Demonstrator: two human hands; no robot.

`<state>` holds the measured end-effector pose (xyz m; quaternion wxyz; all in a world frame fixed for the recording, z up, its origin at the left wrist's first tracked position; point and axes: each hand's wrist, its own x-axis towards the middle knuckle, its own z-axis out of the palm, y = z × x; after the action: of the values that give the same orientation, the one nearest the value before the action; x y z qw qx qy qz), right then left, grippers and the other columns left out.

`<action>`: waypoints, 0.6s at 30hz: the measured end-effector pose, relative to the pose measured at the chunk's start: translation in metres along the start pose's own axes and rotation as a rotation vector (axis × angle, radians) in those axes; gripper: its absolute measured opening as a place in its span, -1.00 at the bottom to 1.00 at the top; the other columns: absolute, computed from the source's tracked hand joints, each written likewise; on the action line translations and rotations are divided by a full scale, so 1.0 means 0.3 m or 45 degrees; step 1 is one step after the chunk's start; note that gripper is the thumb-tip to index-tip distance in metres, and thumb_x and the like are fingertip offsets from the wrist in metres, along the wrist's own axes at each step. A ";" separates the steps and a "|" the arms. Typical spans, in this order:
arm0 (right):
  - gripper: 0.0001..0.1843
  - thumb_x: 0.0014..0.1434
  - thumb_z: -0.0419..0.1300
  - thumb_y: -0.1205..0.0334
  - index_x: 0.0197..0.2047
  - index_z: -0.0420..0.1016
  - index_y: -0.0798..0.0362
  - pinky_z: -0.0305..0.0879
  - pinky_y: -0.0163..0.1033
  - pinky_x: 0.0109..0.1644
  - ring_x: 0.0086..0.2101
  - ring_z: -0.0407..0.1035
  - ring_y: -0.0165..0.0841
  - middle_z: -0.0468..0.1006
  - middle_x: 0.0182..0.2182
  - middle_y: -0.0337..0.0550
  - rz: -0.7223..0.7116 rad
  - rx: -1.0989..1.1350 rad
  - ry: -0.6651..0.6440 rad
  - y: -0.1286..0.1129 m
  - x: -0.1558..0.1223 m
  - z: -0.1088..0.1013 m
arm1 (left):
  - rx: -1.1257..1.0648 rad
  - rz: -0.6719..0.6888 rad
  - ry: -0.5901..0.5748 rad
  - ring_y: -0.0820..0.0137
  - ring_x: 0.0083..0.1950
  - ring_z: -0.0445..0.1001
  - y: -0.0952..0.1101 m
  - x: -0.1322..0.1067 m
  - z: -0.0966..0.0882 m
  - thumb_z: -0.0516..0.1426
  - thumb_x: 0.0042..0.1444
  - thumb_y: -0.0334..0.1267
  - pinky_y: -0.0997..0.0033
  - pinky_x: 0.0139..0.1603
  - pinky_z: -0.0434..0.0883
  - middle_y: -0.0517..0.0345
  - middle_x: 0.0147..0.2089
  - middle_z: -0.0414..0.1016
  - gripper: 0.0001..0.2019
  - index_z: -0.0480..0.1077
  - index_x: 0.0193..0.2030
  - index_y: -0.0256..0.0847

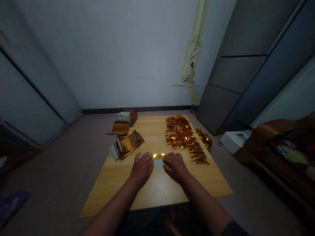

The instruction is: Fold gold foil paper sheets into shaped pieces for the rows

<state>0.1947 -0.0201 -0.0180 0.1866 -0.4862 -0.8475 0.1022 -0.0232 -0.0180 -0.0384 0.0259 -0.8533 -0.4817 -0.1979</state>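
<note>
A small sheet of gold foil paper [158, 156] lies at the middle of the wooden table, its gold strip at the far side and pale backing toward me. My left hand [142, 167] grips its left end with fingers drawn together. At the right end, my right hand [175, 165] pinches the same sheet. Both thumbs are close to the pale side. Left of my hands sits a stack of curled gold foil sheets [129, 143]. To the right is a heap of folded gold foil pieces [179, 136], with a row of folded pieces [198, 153] nearer me.
The wooden table [152, 193] stands on a grey floor. More foil sheets [126, 117] sit at its far left corner. Beyond its right edge is a container of folded foil [204, 137]. A fridge [228, 72], a white box [232, 142] and wooden seating [265, 141] stand to the right.
</note>
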 end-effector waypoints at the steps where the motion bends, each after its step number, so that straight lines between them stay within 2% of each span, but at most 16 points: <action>1: -0.85 0.20 0.18 0.25 -0.15 0.50 -0.05 -0.07 -0.11 0.06 0.01 0.25 -0.24 0.54 -0.02 -0.15 0.000 0.028 0.009 0.005 -0.001 0.002 | -0.038 0.041 0.005 0.19 0.18 0.38 -0.010 0.001 0.004 0.08 0.20 -0.35 -0.06 0.23 0.18 0.05 0.10 0.51 -0.74 0.45 0.00 -0.10; 4: -0.86 0.15 0.24 0.22 -0.18 0.53 -0.08 -0.09 -0.10 0.11 0.02 0.25 -0.24 0.55 -0.03 -0.19 -0.006 0.102 0.013 0.025 -0.002 0.009 | -0.171 0.103 0.066 0.26 0.03 0.45 -0.028 -0.002 0.026 0.07 0.20 -0.37 0.14 0.07 0.34 0.04 0.00 0.55 -0.79 0.49 -0.09 -0.14; 7: -0.84 0.13 0.27 0.21 -0.17 0.56 -0.10 -0.10 -0.09 0.13 0.01 0.27 -0.24 0.56 -0.03 -0.20 -0.005 0.161 0.010 0.045 0.004 0.020 | -0.257 0.088 0.113 0.28 0.01 0.45 -0.022 -0.008 0.037 0.06 0.19 -0.39 0.21 0.01 0.37 0.04 0.00 0.54 -0.78 0.50 -0.11 -0.14; 14: -0.88 0.16 0.28 0.21 -0.20 0.62 -0.11 -0.05 -0.08 0.09 -0.05 0.31 -0.25 0.59 -0.08 -0.19 0.015 0.182 0.076 0.058 0.026 0.042 | -0.179 -0.100 -0.016 0.22 -0.01 0.46 0.060 0.002 -0.016 0.19 0.11 -0.27 0.07 0.07 0.26 0.11 -0.05 0.56 -0.87 0.48 -0.18 -0.09; 18: -0.92 0.16 0.30 0.21 -0.27 0.64 -0.12 -0.05 -0.09 0.07 -0.08 0.33 -0.28 0.61 -0.14 -0.25 0.055 0.188 0.092 0.051 0.039 0.041 | -0.093 -0.210 0.005 0.22 -0.01 0.47 0.101 0.008 -0.013 0.16 0.15 -0.27 -0.01 0.13 0.15 0.10 -0.07 0.55 -0.90 0.45 -0.18 -0.10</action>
<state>0.1963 -0.0021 -0.0320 0.2502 -0.4927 -0.8197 0.1507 0.0019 -0.0332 -0.0294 -0.0207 -0.8106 -0.5428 -0.2186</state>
